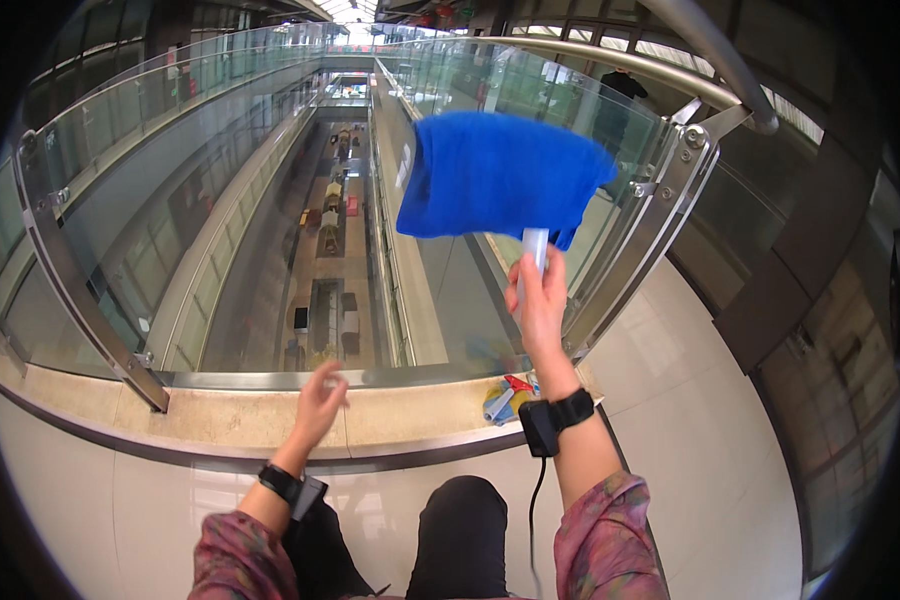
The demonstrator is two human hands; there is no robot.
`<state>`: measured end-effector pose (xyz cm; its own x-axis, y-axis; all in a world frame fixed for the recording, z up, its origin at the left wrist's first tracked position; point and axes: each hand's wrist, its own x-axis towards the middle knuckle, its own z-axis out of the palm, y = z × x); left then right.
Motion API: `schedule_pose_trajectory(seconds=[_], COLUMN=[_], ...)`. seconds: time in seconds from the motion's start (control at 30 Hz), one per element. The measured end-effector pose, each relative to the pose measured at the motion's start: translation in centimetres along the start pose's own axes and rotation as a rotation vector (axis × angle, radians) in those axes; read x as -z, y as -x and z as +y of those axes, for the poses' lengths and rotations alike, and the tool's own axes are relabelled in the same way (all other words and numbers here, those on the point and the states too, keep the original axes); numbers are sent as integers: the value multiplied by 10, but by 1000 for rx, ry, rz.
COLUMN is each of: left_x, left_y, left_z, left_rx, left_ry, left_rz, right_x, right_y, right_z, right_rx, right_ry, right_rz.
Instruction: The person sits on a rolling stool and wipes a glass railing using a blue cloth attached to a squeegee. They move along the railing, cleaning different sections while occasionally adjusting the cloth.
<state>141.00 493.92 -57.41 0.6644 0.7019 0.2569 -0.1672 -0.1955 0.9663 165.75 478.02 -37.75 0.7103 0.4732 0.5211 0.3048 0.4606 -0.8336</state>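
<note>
My right hand [542,300] grips the pale plastic handle [535,244] of a cleaning tool. A blue cloth [506,176] covers the tool's head and hides its shape. The cloth is spread in front of a glass balustrade panel [450,300]; whether it touches the glass I cannot tell. Lower and to the left, my left hand [321,401] hovers above the stone ledge with loosely bent fingers and nothing in them. On the ledge [247,416], left of my right wrist, lies a small red-and-white tool [506,397] on a yellow and blue cloth [495,405].
Metal posts [90,277] flank the glass, and a steel handrail [615,56] runs along the upper right. Beyond the panel is a deep atrium [337,225]. A person [616,101] in dark clothing stands behind the glass. A cable [534,510] hangs from my right wrist device.
</note>
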Motion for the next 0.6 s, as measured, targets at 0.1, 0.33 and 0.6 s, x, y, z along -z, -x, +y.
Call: schedule_pose_trajectory(seconds=[0.1, 0.33, 0.6], left_x=[8, 42, 66], left_y=[4, -1, -7], left_z=[-12, -18, -34], left_rx=[151, -42, -18], left_ry=[-114, -697, -835], left_rz=[-128, -53, -141], right_x=[-10, -14, 29], right_y=[-44, -78, 18], right_z=[-12, 0, 102], right_rx=[132, 176, 14], right_ry=[73, 183, 229], right_rz=[48, 63, 110])
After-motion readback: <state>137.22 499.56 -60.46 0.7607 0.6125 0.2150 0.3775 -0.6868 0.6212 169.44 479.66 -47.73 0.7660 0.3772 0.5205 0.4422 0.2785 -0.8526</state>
